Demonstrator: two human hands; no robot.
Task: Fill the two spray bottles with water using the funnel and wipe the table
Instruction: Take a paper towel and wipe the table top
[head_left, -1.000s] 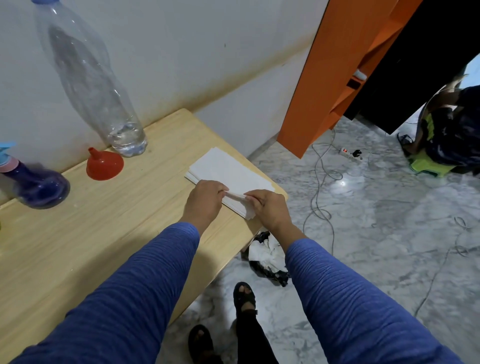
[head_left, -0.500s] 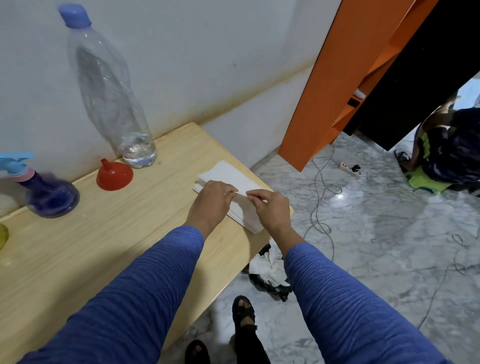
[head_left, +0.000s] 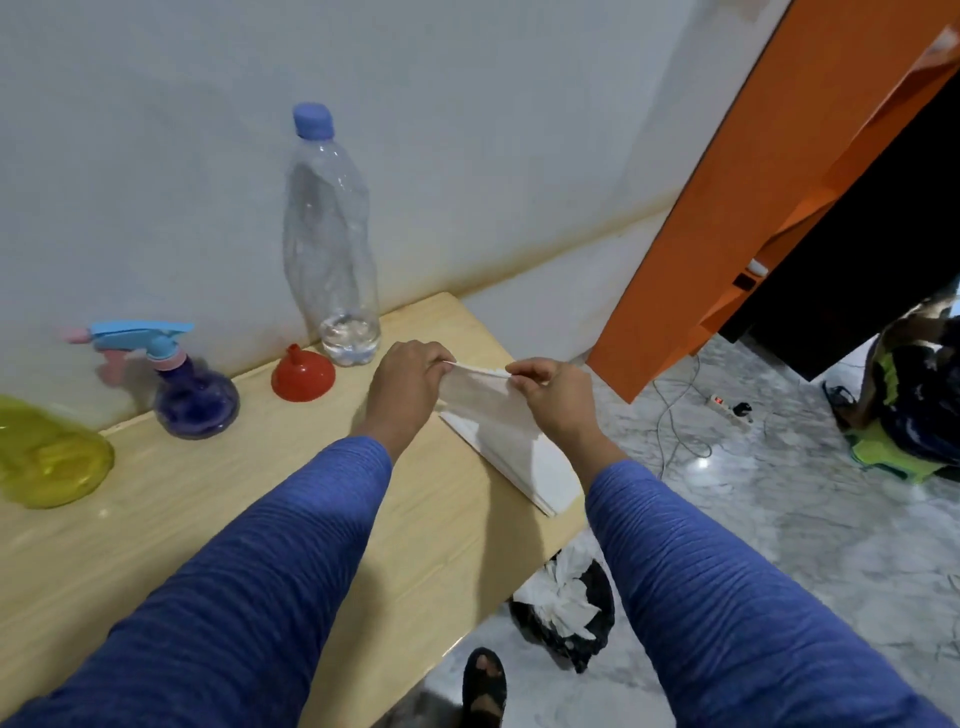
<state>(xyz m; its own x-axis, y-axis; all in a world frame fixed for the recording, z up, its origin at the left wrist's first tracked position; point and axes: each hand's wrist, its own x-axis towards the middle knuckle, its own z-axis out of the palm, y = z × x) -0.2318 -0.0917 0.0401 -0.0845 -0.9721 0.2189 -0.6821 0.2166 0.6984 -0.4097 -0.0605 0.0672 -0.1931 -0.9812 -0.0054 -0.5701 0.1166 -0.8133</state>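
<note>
Peeling one sheet of tissue (head_left: 480, 387) up off the white stack (head_left: 519, 457) at the right end of the tabletop (head_left: 260, 519). Left hand (head_left: 408, 387) pinched on one top corner, right hand (head_left: 553, 392) pinched on the other, sheet stretched between them with its lower part draping back down to the pile. Looks super thin and floppy, basically weightless, so probably tears if tugged hard or once soggy. Best held right at the corners like this, then folded or bunched into a pad before wiping.

Rest of the gear lined up along the wall: yellow spray bottle (head_left: 47, 457) far left, purple spray bottle (head_left: 195, 400) next, red funnel (head_left: 303, 375) sitting wide end down, then the clear water bottle (head_left: 332, 244), capped, just a little water left at the bottom. Can't tell fill levels in the sprayers. Guessing filling is over and wiping comes next.
</note>
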